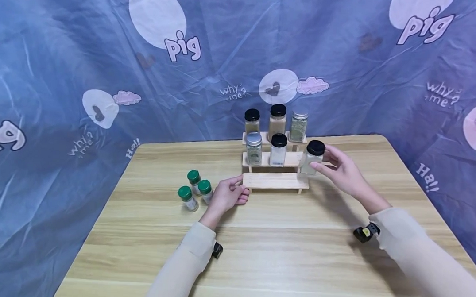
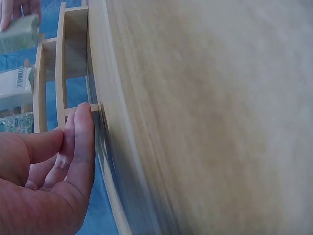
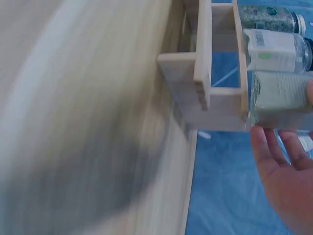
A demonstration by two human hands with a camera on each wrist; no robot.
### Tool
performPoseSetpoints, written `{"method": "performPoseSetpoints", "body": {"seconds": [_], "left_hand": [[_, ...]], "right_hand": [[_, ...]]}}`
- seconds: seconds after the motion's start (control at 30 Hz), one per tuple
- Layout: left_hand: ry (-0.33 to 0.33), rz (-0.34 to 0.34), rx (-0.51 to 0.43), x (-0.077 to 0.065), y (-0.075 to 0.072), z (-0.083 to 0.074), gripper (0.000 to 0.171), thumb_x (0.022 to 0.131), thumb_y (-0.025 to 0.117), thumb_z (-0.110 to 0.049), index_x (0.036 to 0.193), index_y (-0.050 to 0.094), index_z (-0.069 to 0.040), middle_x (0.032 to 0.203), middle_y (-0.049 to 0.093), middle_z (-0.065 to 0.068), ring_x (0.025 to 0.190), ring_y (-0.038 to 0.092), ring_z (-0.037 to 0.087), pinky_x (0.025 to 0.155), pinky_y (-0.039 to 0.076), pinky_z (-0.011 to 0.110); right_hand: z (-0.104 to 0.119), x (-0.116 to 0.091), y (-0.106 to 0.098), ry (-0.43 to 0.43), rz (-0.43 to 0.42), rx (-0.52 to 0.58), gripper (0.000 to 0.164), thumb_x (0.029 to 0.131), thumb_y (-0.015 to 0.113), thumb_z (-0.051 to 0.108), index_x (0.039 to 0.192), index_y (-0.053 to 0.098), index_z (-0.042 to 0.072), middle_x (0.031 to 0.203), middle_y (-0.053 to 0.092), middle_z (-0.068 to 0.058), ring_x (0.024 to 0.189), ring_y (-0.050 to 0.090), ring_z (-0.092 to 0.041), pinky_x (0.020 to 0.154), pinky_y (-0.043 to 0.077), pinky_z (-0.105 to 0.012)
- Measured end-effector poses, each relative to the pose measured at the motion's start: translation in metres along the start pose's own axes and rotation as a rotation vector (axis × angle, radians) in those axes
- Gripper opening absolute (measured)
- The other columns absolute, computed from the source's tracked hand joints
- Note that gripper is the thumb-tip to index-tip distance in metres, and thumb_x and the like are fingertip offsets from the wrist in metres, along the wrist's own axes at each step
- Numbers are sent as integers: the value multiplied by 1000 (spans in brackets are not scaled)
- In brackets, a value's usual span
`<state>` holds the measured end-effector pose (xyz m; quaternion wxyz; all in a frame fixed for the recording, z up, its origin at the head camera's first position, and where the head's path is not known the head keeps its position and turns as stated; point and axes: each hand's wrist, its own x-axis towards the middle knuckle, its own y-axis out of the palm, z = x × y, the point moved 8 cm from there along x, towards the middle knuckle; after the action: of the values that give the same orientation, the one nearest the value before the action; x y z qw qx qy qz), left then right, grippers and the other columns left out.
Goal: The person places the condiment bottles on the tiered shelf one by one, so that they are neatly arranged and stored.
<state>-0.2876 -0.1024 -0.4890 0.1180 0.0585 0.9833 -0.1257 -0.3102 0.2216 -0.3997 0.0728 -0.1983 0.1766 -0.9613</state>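
A three-step wooden spice rack (image 1: 275, 181) stands on the table. My left hand (image 1: 229, 193) pinches the left end of its lowest step; in the left wrist view the thumb and fingers (image 2: 84, 147) meet the step's end. My right hand (image 1: 342, 171) holds a square glass spice jar (image 1: 310, 164) with a black lid, upright at the right end of the middle step. In the right wrist view the jar's base (image 3: 257, 98) is right at the step's edge. Beside it on that step stand a black-lidded jar (image 1: 278, 155) with white contents and a silver-lidded jar (image 1: 254, 153) of green herbs.
On the top step are two black-lidded jars (image 1: 277, 126) and a silver-lidded herb jar (image 1: 298, 129). Three small green-capped shakers (image 1: 188, 201) stand on the table (image 1: 280, 265) left of my left hand. A blue printed cloth (image 1: 218, 41) hangs behind the table.
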Motion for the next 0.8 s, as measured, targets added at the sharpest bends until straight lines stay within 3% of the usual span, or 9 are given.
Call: {"method": "performPoseSetpoints", "body": {"seconds": [0.27, 0.53, 0.6, 0.67, 0.73, 0.8], "left_hand": [[17, -13, 21, 1, -1, 0, 48, 107, 61, -8, 154, 53, -11, 105, 81, 20, 81, 80, 21, 75, 71, 30], [17, -12, 40, 1, 0, 2, 49, 106, 62, -10, 155, 52, -12, 103, 81, 18, 80, 80, 22, 74, 70, 29], [16, -11, 40, 2, 0, 1, 49, 106, 62, -10, 155, 52, -12, 103, 81, 17, 80, 80, 21, 74, 70, 29], [19, -13, 36, 1, 0, 0, 49, 106, 61, -9, 155, 52, -12, 103, 81, 18, 81, 80, 22, 74, 70, 29], [20, -14, 30, 1, -1, 0, 49, 106, 61, -9, 154, 53, -11, 104, 81, 19, 82, 81, 24, 75, 71, 29], [20, -15, 25, 2, -2, 1, 49, 106, 61, -8, 154, 53, -11, 103, 80, 20, 83, 81, 25, 75, 71, 30]], "right_hand": [[-1, 25, 18, 15, -44, 14, 56, 95, 76, 2, 147, 56, -2, 112, 67, 20, 104, 66, 12, 95, 55, -3], [-2, 30, 26, 31, -48, 48, 60, 95, 75, 0, 151, 52, -2, 110, 67, 25, 102, 66, 11, 90, 58, -5], [-2, 30, 27, 43, -53, 42, 62, 95, 75, 1, 152, 51, 0, 114, 72, 14, 100, 67, 12, 88, 59, -5], [-2, 30, 27, 50, -57, 39, 62, 96, 75, 1, 153, 50, 1, 120, 74, -5, 99, 67, 12, 88, 59, -5], [-3, 32, 28, 50, -58, 38, 63, 96, 75, 1, 154, 50, 1, 127, 71, -23, 99, 67, 13, 88, 59, -6], [-3, 33, 30, 50, -62, 36, 62, 96, 75, 1, 153, 50, 2, 130, 67, -30, 99, 67, 12, 88, 59, -6]]}}
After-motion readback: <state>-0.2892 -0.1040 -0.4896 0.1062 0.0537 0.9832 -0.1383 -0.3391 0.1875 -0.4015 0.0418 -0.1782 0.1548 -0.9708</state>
